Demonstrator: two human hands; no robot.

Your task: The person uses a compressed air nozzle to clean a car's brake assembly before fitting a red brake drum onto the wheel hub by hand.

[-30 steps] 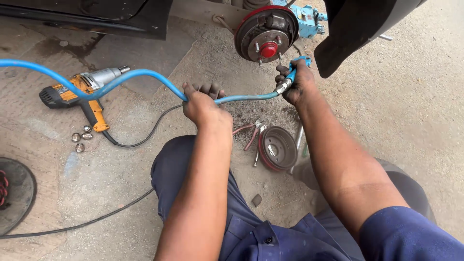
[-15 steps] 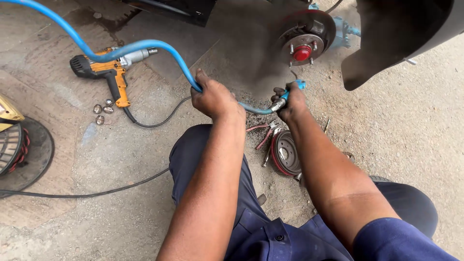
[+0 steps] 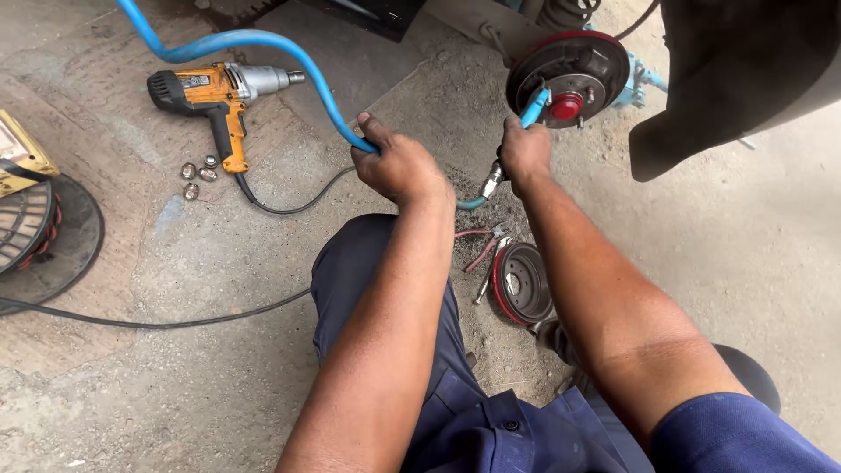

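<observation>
Hose (image 3: 263, 44), blue, clenched in our left hand (image 3: 399, 166); our right hand (image 3: 526, 151) grips the blue air nozzle (image 3: 534, 107), tip at the red-rimmed wheel hub (image 3: 568, 79). Risk, we judge: blown grit flying toward our face. Orange impact wrench (image 3: 215, 92) carries a small pale label on its body.

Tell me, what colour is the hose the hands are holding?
The hose is bright blue, seen in the head view.

Soft, even daylight fills the scene, bright without glare, and shadows on the concrete floor (image 3: 219, 368) stay faint. Focus is sharp across the middle; the dark fender (image 3: 745, 79) at the upper right reads almost black, its detail lost.
</observation>
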